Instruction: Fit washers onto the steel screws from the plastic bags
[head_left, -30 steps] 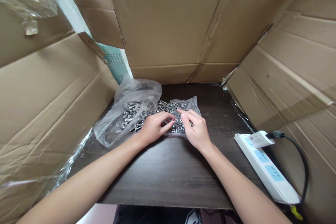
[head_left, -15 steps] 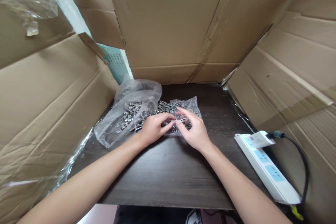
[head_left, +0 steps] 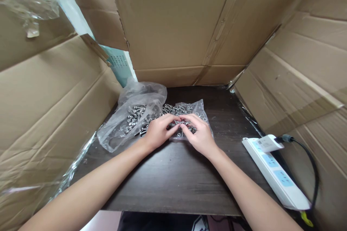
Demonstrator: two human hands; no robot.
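Over the clear plastic bag (head_left: 199,110), my left hand (head_left: 159,130) and my right hand (head_left: 199,133) meet fingertip to fingertip. The left thumb and fingers pinch a small metal bolt, mostly covered by the fingertips. My right thumb and fingers close in at its other end; any tiny piece between them is too small to make out. Under and behind the hands lie loose metal bolts (head_left: 176,109) and small nuts or washers (head_left: 202,116). Left of them, a larger cloudy plastic bag (head_left: 114,130) holds many more bolts (head_left: 135,112).
Cardboard walls (head_left: 173,21) enclose the dark wooden table (head_left: 168,180) at the back and both sides. A white power strip (head_left: 276,173) with a plugged-in adapter (head_left: 268,143) and black cable (head_left: 316,166) lies along the right edge.
My right hand has moved slightly left, and its spread fingers have closed in against the left fingertips. The left hand has stayed nearly still.
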